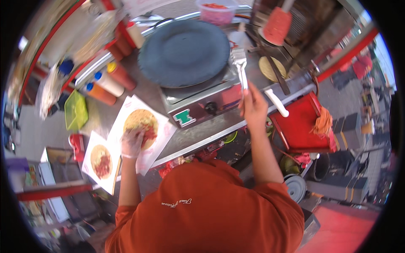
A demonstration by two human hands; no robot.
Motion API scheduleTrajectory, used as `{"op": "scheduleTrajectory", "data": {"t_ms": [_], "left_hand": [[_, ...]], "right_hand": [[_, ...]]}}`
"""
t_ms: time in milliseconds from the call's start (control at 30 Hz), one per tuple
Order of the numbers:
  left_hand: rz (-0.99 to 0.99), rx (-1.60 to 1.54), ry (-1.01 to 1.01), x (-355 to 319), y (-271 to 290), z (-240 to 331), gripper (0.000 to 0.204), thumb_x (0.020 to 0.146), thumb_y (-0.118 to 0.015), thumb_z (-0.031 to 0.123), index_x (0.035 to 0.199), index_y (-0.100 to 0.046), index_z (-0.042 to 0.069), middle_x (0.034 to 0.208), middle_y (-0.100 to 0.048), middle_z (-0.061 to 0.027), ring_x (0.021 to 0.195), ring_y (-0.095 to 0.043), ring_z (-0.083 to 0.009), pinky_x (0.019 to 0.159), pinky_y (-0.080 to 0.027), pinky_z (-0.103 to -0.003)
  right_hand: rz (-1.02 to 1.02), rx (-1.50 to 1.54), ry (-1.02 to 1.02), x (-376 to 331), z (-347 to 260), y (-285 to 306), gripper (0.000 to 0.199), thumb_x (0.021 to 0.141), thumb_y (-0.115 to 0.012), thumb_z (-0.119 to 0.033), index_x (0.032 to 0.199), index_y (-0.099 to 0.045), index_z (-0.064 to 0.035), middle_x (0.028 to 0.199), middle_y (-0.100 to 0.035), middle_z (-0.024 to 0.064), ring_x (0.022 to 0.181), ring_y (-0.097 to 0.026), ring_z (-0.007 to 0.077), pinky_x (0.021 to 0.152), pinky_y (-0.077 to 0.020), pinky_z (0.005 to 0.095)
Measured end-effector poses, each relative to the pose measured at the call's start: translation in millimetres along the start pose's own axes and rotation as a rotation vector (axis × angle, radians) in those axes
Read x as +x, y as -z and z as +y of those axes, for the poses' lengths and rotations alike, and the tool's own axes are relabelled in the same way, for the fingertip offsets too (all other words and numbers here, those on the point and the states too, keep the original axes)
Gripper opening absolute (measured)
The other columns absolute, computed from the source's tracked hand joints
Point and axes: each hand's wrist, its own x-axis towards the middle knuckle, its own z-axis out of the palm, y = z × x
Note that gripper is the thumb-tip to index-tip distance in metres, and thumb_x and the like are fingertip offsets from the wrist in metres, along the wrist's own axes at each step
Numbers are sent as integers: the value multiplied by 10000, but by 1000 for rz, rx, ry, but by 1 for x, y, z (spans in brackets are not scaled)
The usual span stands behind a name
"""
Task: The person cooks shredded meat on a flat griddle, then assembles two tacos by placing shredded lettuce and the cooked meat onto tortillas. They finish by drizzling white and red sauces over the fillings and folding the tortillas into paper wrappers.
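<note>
My left hand (pixel 132 143), in a clear glove, has its fingers bunched down on a flatbread (pixel 141 114) topped with pale shreds and red bits. That flatbread lies on white paper (pixel 162 135). Whether the fingers hold any topping is hidden. Just left is a second topped flatbread (pixel 101 162), on its own sheet of paper. My right hand (pixel 255 105) is raised at the counter's front edge, right of the stove. It grips a silver utensil with a fork-like head (pixel 239 59), pointing away from me.
A dark round griddle (pixel 184 52) covers the stove (pixel 204 103). Squeeze bottles (pixel 110 85) and a green basket (pixel 76 110) stand left. Back right are a flatbread (pixel 272 69), a long dark blade (pixel 276 71) with a white-handled tool (pixel 277 102) nearby, and a red-bladed scraper (pixel 277 26).
</note>
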Motion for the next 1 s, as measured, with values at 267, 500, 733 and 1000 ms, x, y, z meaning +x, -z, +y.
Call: {"op": "scheduleTrajectory", "data": {"t_ms": [267,500,733,1000], "left_hand": [[-57,239,212,-1,-3,4,152,962,-757,189,1055,-770,69,970,-748,-174,902,-708,-332,815,-560,-451],[-36,108,345,-8,4,13,206,983,-739,186,1119,-736,31,907,-744,-168,826,-723,-338,786,-570,-430],[186,-332,468,-25,-5,-30,233,1021,-703,97,1228,-635,14,1038,-717,-89,952,-681,-186,852,-545,-351],[690,-645,701,-83,91,-45,182,1050,-655,26,1223,-614,63,1029,-622,10,960,-601,-108,922,-505,-289]], "right_hand": [[-123,-908,3,177,26,68,447,1023,-661,-372,1160,-730,48,1055,-750,281,1032,-732,459,898,-571,538],[-260,-1037,229,200,43,34,336,1010,-670,-294,1105,-709,27,1156,-728,239,1005,-729,445,882,-583,538],[-127,-1046,223,233,31,28,286,1019,-672,-288,1127,-735,-31,1127,-744,203,1033,-738,438,880,-588,536],[-199,-1338,448,260,66,28,278,1024,-602,-256,1081,-754,-30,1050,-761,245,1012,-738,455,876,-582,549]]}}
